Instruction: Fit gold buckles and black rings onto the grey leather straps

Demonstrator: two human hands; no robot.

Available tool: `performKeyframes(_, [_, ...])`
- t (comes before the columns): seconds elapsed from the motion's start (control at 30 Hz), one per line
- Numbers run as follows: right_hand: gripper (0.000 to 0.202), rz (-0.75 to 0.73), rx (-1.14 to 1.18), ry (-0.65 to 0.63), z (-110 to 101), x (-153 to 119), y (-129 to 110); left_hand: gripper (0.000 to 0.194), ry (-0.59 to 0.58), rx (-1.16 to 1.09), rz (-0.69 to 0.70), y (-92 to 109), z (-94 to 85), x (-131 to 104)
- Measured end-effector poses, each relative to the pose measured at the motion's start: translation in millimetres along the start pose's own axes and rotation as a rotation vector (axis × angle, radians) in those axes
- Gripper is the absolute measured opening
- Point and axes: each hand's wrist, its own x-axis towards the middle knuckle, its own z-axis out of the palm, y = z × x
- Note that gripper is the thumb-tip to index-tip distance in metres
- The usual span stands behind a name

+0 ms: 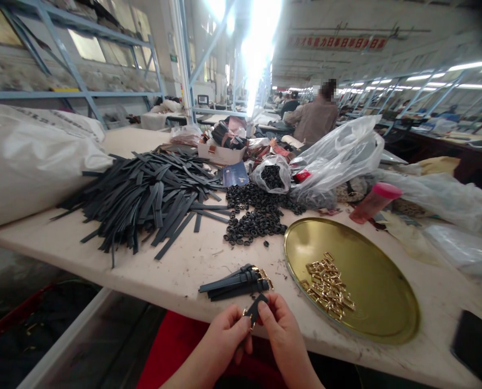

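At the table's front edge, my left hand (229,328) and my right hand (280,323) are closed together on a dark leather strap (257,307). A gold buckle (245,312) shows on the strap by my left fingertips. My right thumb presses on the strap's upper part; its lower end is hidden behind my fingers. Just beyond lies a small stack of dark straps with gold buckles (235,283). Right of my hands, a pile of loose gold buckles (330,289) sits on a round gold tray (382,319).
A large heap of dark straps (144,194) covers the table's (144,275) left part. Black keeper loops (249,219) lie mid-table near a plastic bag (338,156) and a pink-lidded container (375,202). A dark flat object (474,340) rests at right. A person (316,119) sits beyond.
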Motion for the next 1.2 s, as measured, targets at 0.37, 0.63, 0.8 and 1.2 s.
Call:
performKeyframes(0.37, [0.019,0.07,0.052,-0.147,-7.2,-8.6,7.9,0.029,-0.03,0.169,0.09,-2.3,-0.4,-16.5])
performKeyframes(0.63, [0.045,-0.043,-0.057,-0.376,-15.3,42.7,-15.2,0.027,-0.03,0.28,0.131,26.5,-22.6,13.3])
performKeyframes(0.8, [0.021,-0.151,-0.735,-0.081,-35.3,142.5,-14.9,0.018,-0.012,0.414,0.142,36.9,-32.1,36.1])
performKeyframes(1.2, [0.014,0.062,-0.381,-0.279,-22.8,148.9,-4.8,0.023,0.186,0.251,0.116,49.3,-32.7,52.4])
